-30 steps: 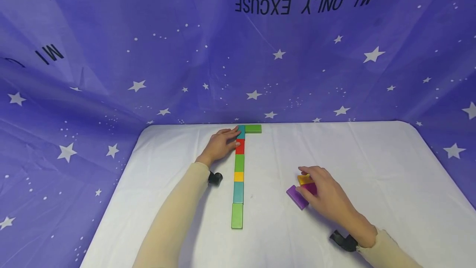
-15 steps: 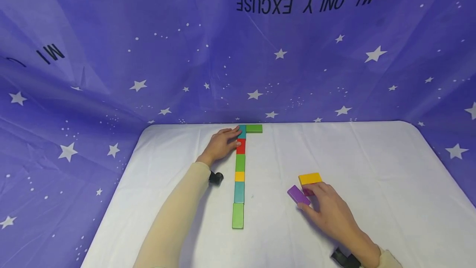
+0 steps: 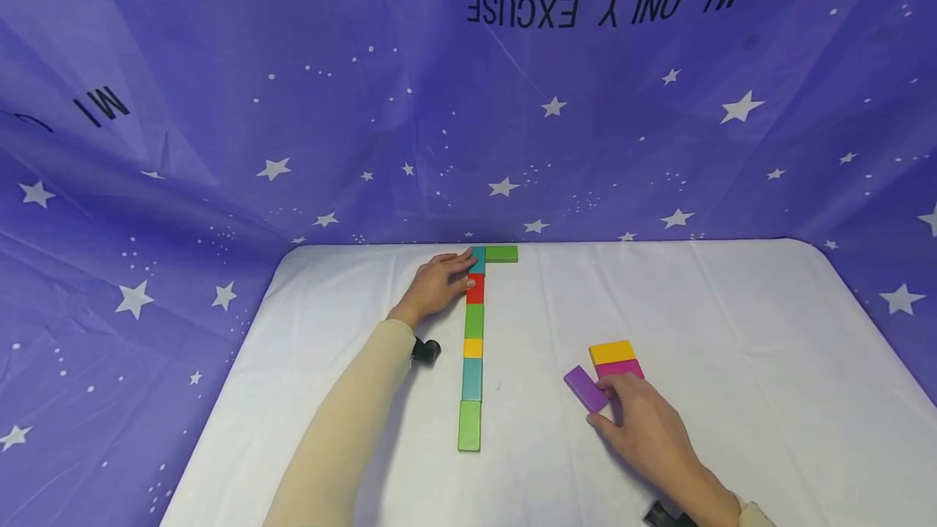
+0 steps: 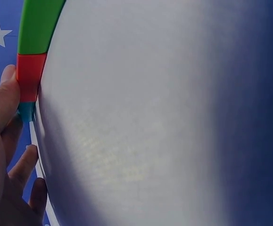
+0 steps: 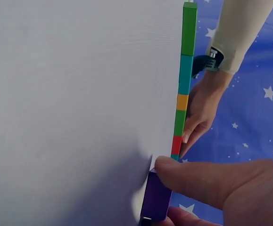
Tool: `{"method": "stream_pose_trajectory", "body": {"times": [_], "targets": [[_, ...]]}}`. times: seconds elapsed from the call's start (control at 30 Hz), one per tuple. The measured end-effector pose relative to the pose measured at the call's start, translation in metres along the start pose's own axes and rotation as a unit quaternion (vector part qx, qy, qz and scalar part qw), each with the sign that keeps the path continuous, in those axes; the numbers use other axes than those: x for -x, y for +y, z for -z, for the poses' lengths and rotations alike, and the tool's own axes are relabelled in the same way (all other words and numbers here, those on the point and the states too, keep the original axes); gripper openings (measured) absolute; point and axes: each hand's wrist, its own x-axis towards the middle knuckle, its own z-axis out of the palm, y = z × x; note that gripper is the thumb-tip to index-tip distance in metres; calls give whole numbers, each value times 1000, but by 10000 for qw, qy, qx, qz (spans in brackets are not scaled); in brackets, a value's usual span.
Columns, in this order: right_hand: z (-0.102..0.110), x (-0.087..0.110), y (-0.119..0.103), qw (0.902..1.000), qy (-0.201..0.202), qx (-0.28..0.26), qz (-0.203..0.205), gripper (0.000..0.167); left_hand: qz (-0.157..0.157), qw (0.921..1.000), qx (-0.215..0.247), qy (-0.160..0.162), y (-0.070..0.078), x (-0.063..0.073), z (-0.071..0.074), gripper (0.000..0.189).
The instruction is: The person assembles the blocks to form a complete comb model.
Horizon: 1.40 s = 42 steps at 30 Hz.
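My left hand (image 3: 433, 289) reaches to the far end of a straight column of coloured blocks, thumb on the red block (image 3: 475, 289) and fingertips on the teal block (image 3: 479, 262). The fingers are fairly straight; the left wrist view shows them alongside the column. My right hand (image 3: 647, 425) pinches a purple block (image 3: 585, 389) lying at a slant, thumb at its near end and forefinger at its right side. In the right wrist view the thumb covers one end of that purple block (image 5: 156, 200). Just beyond sit a magenta block (image 3: 620, 368), partly behind the fingers, and a yellow block (image 3: 612, 353).
Toward me the column continues with a green block (image 3: 474, 321), a small yellow one, a teal block (image 3: 472, 379) and a light green block (image 3: 469, 426). Another green block (image 3: 502, 254) extends right from its far end. A starry purple cloth (image 3: 410, 128) hangs behind the white table (image 3: 703, 307).
My right hand has drawn back from the yellow and magenta blocks onto the purple block, which has shifted slightly. My left hand stays at the column's far end.
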Motion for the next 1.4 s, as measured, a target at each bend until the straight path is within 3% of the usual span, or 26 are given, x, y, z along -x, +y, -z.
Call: {"method": "stream_pose_trajectory", "body": {"times": [0.2, 0.83, 1.03, 1.4], "targets": [[-2, -1, -3, 9999, -105, 67, -51, 42, 7, 10000, 19, -7, 0, 1, 0, 54], [-5, 2, -6, 9976, 266, 225, 597, 35, 26, 10000, 55, 22, 0, 0, -1, 54], [-3, 0, -5, 9985, 112, 34, 531, 35, -21, 10000, 33, 26, 0, 0, -1, 54], [9, -18, -5, 9942, 322, -312, 976, 35, -40, 10000, 20, 31, 0, 1, 0, 54]]}}
